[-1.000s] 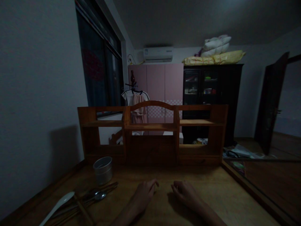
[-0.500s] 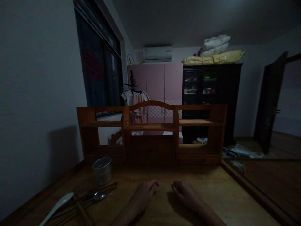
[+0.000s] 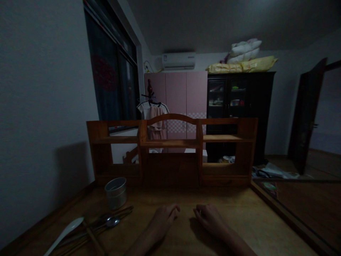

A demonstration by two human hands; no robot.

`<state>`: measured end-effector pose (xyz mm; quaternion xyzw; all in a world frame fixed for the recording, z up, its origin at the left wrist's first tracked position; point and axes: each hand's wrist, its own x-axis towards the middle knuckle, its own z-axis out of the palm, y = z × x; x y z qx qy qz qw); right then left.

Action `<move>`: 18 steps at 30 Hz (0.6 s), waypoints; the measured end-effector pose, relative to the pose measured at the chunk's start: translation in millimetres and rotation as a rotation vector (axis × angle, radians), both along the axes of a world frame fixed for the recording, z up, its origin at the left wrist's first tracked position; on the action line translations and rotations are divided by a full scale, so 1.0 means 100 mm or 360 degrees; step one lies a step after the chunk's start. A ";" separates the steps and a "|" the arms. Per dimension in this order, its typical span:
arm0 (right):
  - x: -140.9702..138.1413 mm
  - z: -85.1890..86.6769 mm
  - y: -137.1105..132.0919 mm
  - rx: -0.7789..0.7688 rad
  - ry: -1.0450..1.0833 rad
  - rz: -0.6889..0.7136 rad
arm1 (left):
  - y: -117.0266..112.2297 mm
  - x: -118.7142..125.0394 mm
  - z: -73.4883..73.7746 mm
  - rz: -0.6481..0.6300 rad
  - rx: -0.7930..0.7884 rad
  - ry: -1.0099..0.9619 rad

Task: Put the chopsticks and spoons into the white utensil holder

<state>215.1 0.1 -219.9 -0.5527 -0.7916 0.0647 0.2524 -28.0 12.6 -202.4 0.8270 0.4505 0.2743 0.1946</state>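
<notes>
Both my hands rest on a wooden desk (image 3: pixel 245 220) in a dim room. My left hand (image 3: pixel 163 217) lies palm down near the middle, fingers loosely bent, holding nothing. My right hand (image 3: pixel 209 217) lies a short gap to its right, fingers relaxed and slightly curled, also empty. To the left of my left hand lie a metal spoon (image 3: pixel 112 222), a white ceramic spoon (image 3: pixel 66 230) and several chopsticks (image 3: pixel 92 236). A small metal cup (image 3: pixel 116 193) stands upright behind them.
A wooden desktop shelf (image 3: pixel 172 144) stands along the desk's far edge. A wall borders the desk's left side. Beyond are a pink wardrobe (image 3: pixel 186 96), a dark cabinet (image 3: pixel 239 103) with bedding on top, and an open door (image 3: pixel 306 113) at right.
</notes>
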 end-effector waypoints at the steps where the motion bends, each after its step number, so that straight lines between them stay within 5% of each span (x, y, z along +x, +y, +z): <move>1: 0.00 0.00 0.00 -0.0011 0.0001 -0.0009 | 0.00 0.00 0.00 -0.0001 -0.0003 -0.0002; 18: 0.10 0.05 0.02 -0.0022 0.0062 -0.0072 | 0.01 0.00 -0.03 0.0018 0.0022 -0.0009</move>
